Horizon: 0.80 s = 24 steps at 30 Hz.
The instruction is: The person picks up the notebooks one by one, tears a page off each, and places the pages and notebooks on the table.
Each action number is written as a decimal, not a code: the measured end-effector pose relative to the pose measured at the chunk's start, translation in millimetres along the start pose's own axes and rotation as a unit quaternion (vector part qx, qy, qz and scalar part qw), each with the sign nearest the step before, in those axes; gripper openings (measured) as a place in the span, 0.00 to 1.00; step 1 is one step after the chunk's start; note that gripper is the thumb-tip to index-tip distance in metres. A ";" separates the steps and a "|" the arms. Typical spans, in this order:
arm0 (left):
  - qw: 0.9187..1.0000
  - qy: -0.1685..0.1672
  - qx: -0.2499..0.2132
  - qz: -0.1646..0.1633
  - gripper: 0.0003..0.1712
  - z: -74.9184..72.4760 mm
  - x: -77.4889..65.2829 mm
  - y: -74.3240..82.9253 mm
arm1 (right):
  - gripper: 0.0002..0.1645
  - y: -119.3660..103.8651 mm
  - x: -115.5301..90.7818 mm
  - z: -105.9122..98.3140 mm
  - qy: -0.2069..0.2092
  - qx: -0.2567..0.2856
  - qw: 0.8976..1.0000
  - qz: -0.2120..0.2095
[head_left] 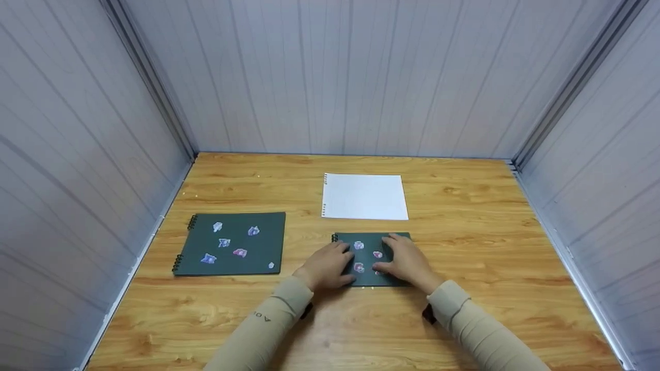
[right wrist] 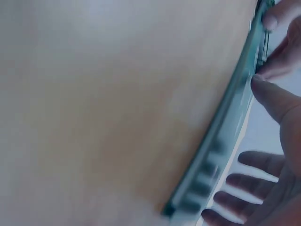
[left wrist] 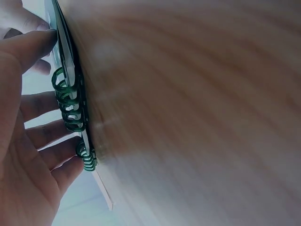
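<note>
A small dark green spiral notebook (head_left: 367,278) with several purple-pink stickers on its cover lies on the table. My left hand (head_left: 326,265) rests along its left side, with fingertips on the cover; in the left wrist view the fingers (left wrist: 44,106) reach the green spiral rings (left wrist: 70,106) and the thumb touches the cover's edge. Over the right half of the cover is my right hand (head_left: 407,260), fingers spread. From the right wrist its thumb (right wrist: 273,96) meets the cover while the other fingers extend, apart from one another. Part of the cover is hidden beneath both hands.
To the left lies a larger dark green spiral notebook (head_left: 258,265) with several stickers. A white sheet (head_left: 365,197) with a perforated left edge lies behind the small notebook. Pale panel walls (head_left: 325,77) enclose the wooden table (head_left: 479,232) at the back and sides.
</note>
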<state>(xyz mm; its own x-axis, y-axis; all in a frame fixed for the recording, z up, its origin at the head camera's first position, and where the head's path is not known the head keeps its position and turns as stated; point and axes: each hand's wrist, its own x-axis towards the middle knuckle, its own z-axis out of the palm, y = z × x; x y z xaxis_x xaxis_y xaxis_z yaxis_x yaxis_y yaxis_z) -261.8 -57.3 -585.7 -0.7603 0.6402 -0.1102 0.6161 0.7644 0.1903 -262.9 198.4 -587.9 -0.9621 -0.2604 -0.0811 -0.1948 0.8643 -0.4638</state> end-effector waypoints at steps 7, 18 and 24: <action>1.000 0.007 0.005 0.001 0.38 2.3 1.1 -1.7 | 0.51 18.5 14.6 -16.2 -0.016 0.033 0.999 0.009; 1.000 -0.002 0.004 -0.006 0.39 1.0 0.2 0.3 | 0.52 39.1 25.1 -25.8 -0.027 0.022 0.999 0.023; 1.000 0.005 0.006 0.005 0.37 -0.3 -0.1 1.2 | 0.55 40.4 26.8 -28.6 -0.030 -0.005 0.999 0.029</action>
<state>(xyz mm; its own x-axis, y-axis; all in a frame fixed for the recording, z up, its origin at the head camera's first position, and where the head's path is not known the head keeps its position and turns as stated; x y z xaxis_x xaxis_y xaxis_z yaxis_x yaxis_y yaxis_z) -261.0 -56.5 -585.2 -0.7565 0.6466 -0.0984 0.6257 0.7593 0.1791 -302.0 238.7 -583.5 -0.9590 -0.2340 -0.1599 -0.1410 0.8833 -0.4471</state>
